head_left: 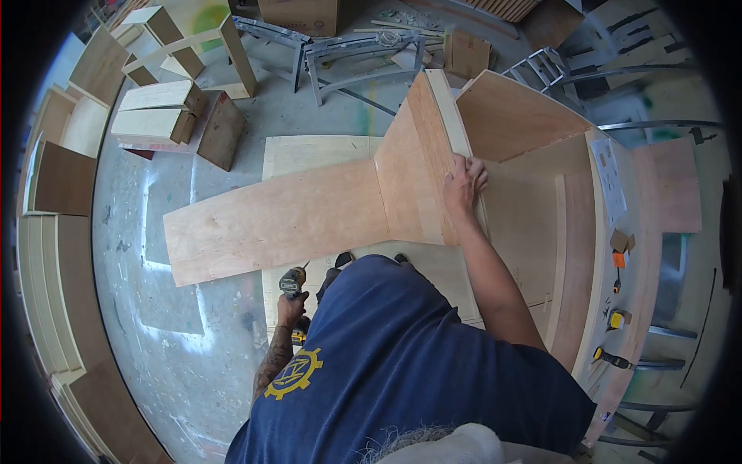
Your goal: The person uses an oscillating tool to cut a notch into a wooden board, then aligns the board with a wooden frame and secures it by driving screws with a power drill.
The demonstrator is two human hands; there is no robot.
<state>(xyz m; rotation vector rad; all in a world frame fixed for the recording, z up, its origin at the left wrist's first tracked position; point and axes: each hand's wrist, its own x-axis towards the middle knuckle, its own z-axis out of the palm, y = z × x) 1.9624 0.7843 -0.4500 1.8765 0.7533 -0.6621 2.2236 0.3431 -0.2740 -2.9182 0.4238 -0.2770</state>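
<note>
My left hand [289, 311] is wrapped around the grip of a cordless drill [292, 281], low on the left by my legs. The drill's bit points up and to the right, and its yellow battery shows under my hand. My right hand [464, 184] closes over the top edge of a plywood cabinet panel [435, 147], fingers bent over the rim. Against that panel's left side lies a long plywood board [278, 220] that reaches out to the left. Right of my right hand the open wooden cabinet box [533, 193] shows its inside.
A yellow tape measure [616, 319], a yellow-black hand tool [612, 357] and a small cardboard box [621, 241] lie along the cabinet's right ledge. Metal sawhorses [363, 48] stand at the back. Wooden boxes [220, 131] stand upper left, and stacked panels [50, 286] line the left.
</note>
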